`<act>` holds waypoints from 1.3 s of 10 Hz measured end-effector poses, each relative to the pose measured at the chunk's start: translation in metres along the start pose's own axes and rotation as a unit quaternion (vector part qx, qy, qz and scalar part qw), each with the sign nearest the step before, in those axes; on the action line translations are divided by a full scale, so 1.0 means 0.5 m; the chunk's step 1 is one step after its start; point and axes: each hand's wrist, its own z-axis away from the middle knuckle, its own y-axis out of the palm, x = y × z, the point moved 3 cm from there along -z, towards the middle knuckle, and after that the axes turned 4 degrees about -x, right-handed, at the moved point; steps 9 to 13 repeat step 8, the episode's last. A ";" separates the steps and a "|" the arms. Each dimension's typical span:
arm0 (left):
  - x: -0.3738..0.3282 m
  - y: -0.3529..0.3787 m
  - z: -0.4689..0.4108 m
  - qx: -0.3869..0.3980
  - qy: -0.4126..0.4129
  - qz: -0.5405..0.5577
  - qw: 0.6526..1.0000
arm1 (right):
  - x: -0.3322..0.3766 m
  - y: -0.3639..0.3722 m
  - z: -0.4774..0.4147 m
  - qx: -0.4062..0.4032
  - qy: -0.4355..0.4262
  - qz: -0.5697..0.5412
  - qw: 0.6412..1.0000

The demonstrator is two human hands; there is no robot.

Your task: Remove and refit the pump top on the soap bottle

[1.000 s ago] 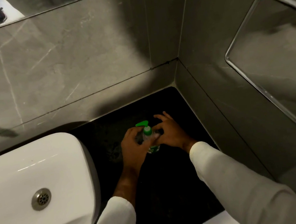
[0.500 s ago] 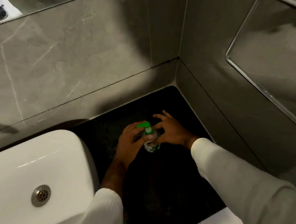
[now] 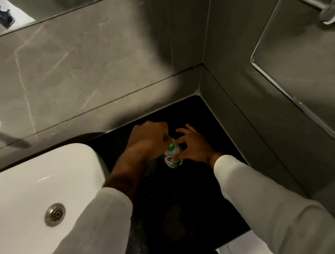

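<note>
Fingers (image 3: 175,158) of the right hand (image 3: 195,146) grasp the bottle (image 3: 172,158) on the dark bench (image 3: 185,211); the left hand (image 3: 148,138) is clenched over the pump top, which is hidden.
Step judged: twisting the top; loosening or refitting cannot be told. Next move calls for a steady bottle and a turned wrist. Basin (image 3: 32,201) sits just left; corner wall (image 3: 244,93) crowds the right.

The left hand (image 3: 149,139) has closed over the pump top — a second ago the green nozzle stood in plain sight between the hands, now the curled fingers cover it. That hand has also risen above the soap bottle (image 3: 172,158) with its knuckles turned up, and its forearm now shows bare further back toward the sleeve (image 3: 102,223).
</note>
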 end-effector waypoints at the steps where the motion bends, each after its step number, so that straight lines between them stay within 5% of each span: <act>1: -0.009 0.029 -0.004 0.034 -0.103 0.121 0.987 | 0.002 0.003 0.011 -0.004 -0.009 0.009 1.000; 7: -0.007 0.080 0.069 -0.001 -0.157 0.306 0.939 | -0.002 0.036 0.061 -0.043 -0.003 0.001 0.999; 8: 0.006 0.078 0.099 -0.057 -0.156 0.323 0.932 | -0.010 0.031 0.066 -0.013 -0.014 0.021 1.000; 13: 0.006 0.078 0.099 -0.057 -0.156 0.323 0.932 | -0.010 0.031 0.066 -0.013 -0.014 0.021 1.000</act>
